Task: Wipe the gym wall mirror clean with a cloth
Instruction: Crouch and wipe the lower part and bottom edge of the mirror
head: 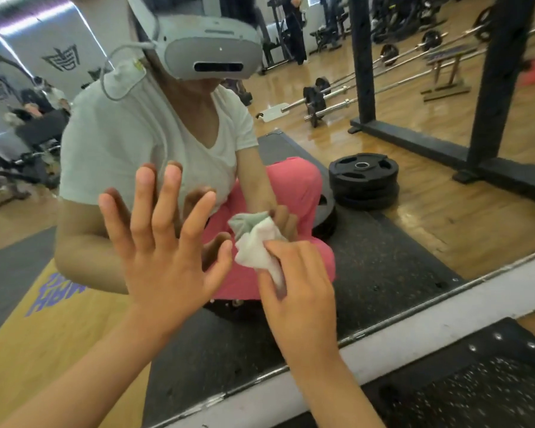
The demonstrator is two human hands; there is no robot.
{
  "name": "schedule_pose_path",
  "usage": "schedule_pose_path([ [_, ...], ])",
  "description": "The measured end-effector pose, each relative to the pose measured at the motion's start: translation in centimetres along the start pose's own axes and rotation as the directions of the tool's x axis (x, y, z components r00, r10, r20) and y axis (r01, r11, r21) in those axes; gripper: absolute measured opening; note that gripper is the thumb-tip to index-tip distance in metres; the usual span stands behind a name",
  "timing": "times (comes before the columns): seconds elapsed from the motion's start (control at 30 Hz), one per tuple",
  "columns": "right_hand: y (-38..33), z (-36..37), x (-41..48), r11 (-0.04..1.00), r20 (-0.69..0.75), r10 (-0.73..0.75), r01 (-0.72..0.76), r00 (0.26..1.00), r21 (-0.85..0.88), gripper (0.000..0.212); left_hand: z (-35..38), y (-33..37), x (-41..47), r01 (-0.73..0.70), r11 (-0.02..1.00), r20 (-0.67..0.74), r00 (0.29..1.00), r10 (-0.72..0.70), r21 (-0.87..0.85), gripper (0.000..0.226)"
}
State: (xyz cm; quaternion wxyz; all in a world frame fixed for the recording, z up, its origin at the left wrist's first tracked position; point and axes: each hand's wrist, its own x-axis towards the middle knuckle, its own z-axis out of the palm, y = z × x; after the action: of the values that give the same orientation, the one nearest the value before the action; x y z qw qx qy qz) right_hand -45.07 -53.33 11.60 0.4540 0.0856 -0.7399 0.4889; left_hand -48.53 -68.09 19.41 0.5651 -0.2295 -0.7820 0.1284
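Head view: the left hand lies flat on the mirror, its grip apart, fingers spread; the right hand has its grip clamped on a white cloth pressed against the glass; weight plates show reflected.

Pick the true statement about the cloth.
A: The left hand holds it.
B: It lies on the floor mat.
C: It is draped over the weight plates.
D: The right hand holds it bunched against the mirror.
D: the right hand grips the bunched white cloth against the mirror, while the left hand is spread open and holds nothing.
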Motion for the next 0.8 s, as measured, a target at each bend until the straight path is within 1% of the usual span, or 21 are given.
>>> schedule_pose_path([
  [0.07,1.1,-1.1,0.6,0.999,-0.016,0.03,-0.03,0.999,0.01,0.023,0.1,0.0,0.0,0.004,1.0,-0.016,1.0,-0.004,0.006,0.059],
  [0.13,2.3,-2.8,2.0,0.994,-0.058,0.104,-0.105,0.993,-0.01,0.021,0.2,0.2,-0.2,0.022,1.0,-0.026,0.999,-0.022,-0.001,0.059],
  [0.23,3.5,-4.9,3.8,0.97,-0.202,0.208,-0.229,0.957,-0.084,0.018,0.2,0.2,-0.3,0.051,0.993,-0.017,0.998,-0.053,-0.105,0.058],
  [0.33,2.8,-4.7,4.2,0.949,-0.312,0.288,-0.314,0.905,-0.036,0.019,0.3,0.4,-0.4,0.064,0.987,-0.014,0.998,-0.067,-0.144,0.058],
  [0.4,1.1,-3.3,3.4,0.953,-0.286,0.288,-0.303,0.914,-0.011,0.023,0.3,0.4,-0.4,0.038,0.992,-0.025,0.999,-0.042,-0.119,0.06],
  [0.47,-0.5,-1.9,2.5,0.97,-0.213,0.234,-0.243,0.949,-0.018,0.021,0.4,0.4,-0.3,0.016,0.996,-0.032,0.999,-0.018,-0.087,0.062],
  [0.53,-1.5,-1.1,2.1,0.98,-0.171,0.189,-0.197,0.967,-0.032,0.018,0.4,0.2,-0.3,0.001,0.997,-0.034,0.999,-0.004,-0.075,0.065],
  [0.7,-1.3,-1.3,2.5,0.984,-0.177,0.166,-0.176,0.97,-0.041,0.019,0.6,0.0,-0.6,-0.025,0.995,-0.054,0.998,0.02,-0.098,0.066],
  [0.8,-1.2,-1.5,2.7,0.978,-0.173,0.183,-0.198,0.968,-0.069,0.017,0.5,0.3,-0.2,0.001,0.988,-0.06,0.998,-0.011,-0.155,0.055],
])
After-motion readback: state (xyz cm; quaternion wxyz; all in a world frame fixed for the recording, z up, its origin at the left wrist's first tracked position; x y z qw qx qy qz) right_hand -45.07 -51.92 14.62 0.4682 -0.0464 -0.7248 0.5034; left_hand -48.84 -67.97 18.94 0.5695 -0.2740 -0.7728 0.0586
